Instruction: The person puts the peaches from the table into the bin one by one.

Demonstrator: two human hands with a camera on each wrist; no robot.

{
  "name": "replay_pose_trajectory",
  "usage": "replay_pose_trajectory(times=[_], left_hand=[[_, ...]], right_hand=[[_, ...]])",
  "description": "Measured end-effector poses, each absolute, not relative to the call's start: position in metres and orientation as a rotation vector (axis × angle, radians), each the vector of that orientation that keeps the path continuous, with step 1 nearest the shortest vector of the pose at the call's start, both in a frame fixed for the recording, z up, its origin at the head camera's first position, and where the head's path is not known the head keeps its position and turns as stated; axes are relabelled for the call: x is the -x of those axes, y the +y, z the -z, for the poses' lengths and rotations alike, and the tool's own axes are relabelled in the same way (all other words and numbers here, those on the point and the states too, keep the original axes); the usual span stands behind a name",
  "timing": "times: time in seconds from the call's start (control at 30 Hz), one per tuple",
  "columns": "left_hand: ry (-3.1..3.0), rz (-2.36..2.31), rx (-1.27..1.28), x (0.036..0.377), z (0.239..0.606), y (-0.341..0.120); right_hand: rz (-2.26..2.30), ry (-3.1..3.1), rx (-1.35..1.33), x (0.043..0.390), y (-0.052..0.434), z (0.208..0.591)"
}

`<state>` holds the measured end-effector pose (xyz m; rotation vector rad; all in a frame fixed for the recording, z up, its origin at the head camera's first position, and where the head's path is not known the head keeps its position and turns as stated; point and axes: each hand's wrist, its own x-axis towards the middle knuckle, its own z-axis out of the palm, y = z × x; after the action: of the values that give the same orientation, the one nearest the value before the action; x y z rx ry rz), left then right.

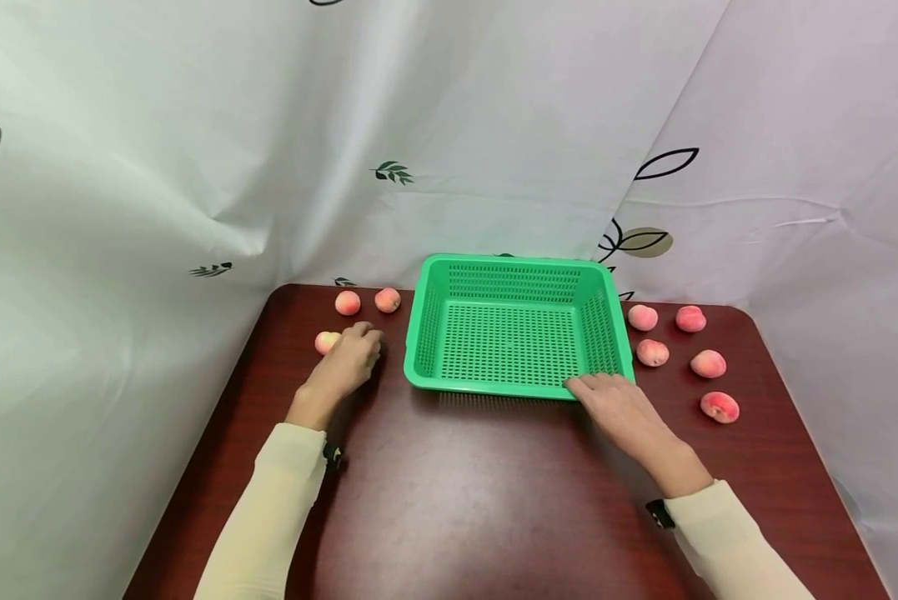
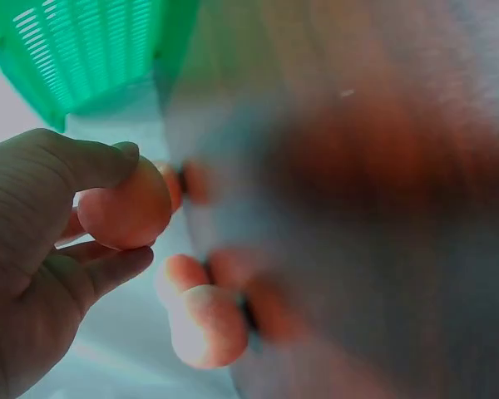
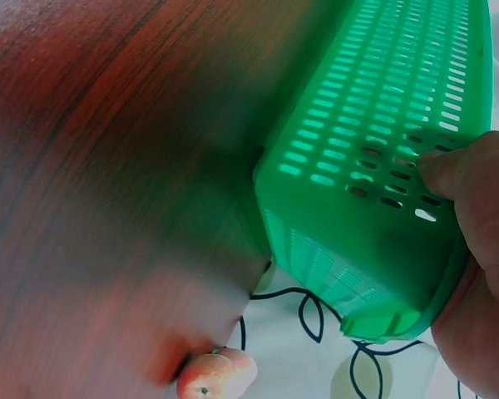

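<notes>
My left hand (image 1: 364,340) is left of the green slotted basket (image 1: 516,325) and pinches a pink peach (image 2: 125,212) between thumb and fingers just above the dark red table (image 1: 456,500). Another peach (image 1: 326,342) lies beside that hand, and two more peaches (image 1: 347,302) lie behind it. My right hand (image 1: 589,387) is on the basket's near right rim. In the right wrist view its thumb (image 3: 453,174) presses the basket's outer wall (image 3: 374,166); the other fingers are hidden.
Several peaches (image 1: 652,352) are spread over the table right of the basket, the nearest one (image 1: 719,407) by my right forearm. White printed curtains (image 1: 494,125) close in the table at the back and on both sides. Nothing lies inside the basket.
</notes>
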<state>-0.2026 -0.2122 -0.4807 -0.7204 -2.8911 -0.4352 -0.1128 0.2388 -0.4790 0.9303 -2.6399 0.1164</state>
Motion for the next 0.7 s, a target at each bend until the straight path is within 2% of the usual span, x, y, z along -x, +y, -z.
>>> replay_pose_trajectory(times=[0.7], left_hand=[[-2.719,0.418,0.785,0.212,0.432,-0.216]], right_hand=[[-0.113,-2.615,-0.917,0.113,0.237,0.481]])
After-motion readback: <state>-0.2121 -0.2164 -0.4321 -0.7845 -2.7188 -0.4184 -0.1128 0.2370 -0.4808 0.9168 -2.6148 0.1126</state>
